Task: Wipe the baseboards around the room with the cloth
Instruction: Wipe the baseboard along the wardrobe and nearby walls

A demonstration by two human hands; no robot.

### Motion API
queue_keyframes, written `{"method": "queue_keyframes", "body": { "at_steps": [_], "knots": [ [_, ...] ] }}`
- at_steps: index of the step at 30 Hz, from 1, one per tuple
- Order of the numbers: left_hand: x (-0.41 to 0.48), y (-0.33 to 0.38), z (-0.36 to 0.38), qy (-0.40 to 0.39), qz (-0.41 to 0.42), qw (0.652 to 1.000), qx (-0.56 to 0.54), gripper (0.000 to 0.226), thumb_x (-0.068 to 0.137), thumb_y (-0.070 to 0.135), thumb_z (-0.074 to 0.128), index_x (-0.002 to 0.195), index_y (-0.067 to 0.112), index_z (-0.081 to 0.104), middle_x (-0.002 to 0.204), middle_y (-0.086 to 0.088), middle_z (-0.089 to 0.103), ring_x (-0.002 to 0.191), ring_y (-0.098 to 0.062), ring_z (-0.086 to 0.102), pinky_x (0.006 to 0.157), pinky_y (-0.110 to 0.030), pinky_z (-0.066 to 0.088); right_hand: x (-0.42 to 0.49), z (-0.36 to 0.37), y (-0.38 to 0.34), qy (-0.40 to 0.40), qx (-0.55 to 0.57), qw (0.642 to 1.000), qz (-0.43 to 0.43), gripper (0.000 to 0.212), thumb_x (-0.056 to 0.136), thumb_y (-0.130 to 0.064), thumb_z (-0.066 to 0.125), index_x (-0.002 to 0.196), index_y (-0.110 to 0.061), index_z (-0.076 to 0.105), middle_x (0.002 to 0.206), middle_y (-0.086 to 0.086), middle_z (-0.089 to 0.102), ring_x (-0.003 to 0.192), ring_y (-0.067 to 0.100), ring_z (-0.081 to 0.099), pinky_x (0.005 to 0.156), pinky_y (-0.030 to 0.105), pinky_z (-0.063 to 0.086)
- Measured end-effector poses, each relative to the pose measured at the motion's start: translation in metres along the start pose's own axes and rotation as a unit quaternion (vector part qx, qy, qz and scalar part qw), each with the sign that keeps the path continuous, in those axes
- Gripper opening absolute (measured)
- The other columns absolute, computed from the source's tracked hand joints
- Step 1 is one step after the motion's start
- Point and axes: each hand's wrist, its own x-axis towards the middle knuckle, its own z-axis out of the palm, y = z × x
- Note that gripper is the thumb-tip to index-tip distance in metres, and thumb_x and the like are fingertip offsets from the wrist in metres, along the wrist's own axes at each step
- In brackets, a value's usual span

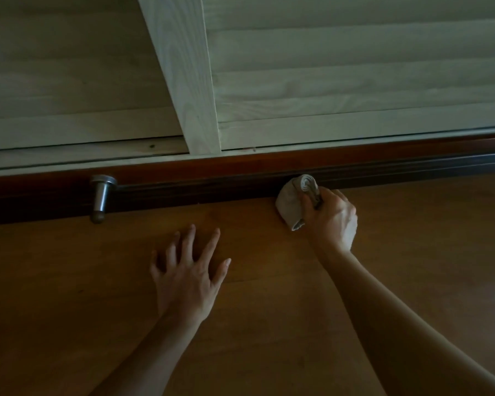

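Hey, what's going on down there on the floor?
A person is down low by the wall, cleaning. Their right hand grips a bunched pale cloth and holds it against the dark baseboard, which runs under pale slatted doors. Their left hand is spread open on the wooden floor, apparently for support, holding nothing. A metal doorstop sticks out of the baseboard further left, apart from the cloth.

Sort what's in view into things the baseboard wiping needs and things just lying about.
In the job: cloth, gripped by the right hand; dark baseboard it touches.
Just there: metal doorstop; louvred doors; wooden floor, with the left hand spread on it.
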Motion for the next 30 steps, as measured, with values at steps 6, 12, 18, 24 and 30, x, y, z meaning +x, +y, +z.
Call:
{"method": "queue_keyframes", "body": {
  "at_steps": [6,12,18,24,30],
  "knots": [
    [0.001,0.0,0.0,0.0,-0.007,1.0,0.001,0.069,0.086,0.079,-0.005,0.151,0.057,-0.008,0.168,0.004,0.003,0.152,-0.025,0.005,0.117,-0.06,0.016,0.004,0.001,-0.004,-0.042,-0.012,0.998,-0.054,0.023,0.093,-0.038,0.065,0.096,-0.016,0.069,0.089,-0.001,0.063,0.071,0.015,0.057,0.057,0.027,0.041],
    [0.0,0.0,0.003,0.008,-0.009,1.0,-0.003,0.065,0.088,0.081,-0.005,0.149,0.06,-0.01,0.168,0.004,0.007,0.151,-0.026,0.009,0.116,-0.061,0.019,0.031,-0.033,0.055,0.008,-0.026,0.999,0.018,0.029,0.094,-0.042,0.061,0.091,-0.015,0.069,0.089,0.003,0.064,0.074,0.018,0.057,0.062,0.028,0.039],
    [0.0,0.002,0.001,0.005,-0.013,1.0,0.0,0.066,0.083,0.081,-0.01,0.147,0.061,-0.012,0.167,0.004,0.005,0.15,-0.026,0.008,0.115,-0.062,0.02,0.041,-0.046,0.07,0.02,-0.034,0.998,0.044,0.027,0.094,-0.037,0.062,0.1,-0.012,0.07,0.098,0.007,0.066,0.083,0.022,0.059,0.069,0.031,0.04],
    [0.0,0.004,-0.003,-0.005,-0.012,1.0,-0.002,0.066,0.087,0.081,-0.003,0.149,0.06,-0.008,0.168,0.004,0.004,0.15,-0.027,0.01,0.114,-0.061,0.024,0.043,-0.05,0.073,0.022,-0.031,0.999,0.039,0.025,0.093,-0.037,0.065,0.102,-0.014,0.071,0.097,0.004,0.066,0.082,0.018,0.057,0.066,0.029,0.038],
    [-0.001,0.006,-0.004,-0.009,-0.013,1.0,-0.009,0.064,0.089,0.08,0.004,0.15,0.06,-0.005,0.168,0.004,0.005,0.15,-0.028,0.01,0.114,-0.061,0.024,0.045,-0.05,0.074,0.017,-0.029,0.999,0.018,0.025,0.092,-0.037,0.065,0.098,-0.014,0.071,0.093,0.004,0.065,0.077,0.015,0.054,0.064,0.029,0.038]
  ]
}}
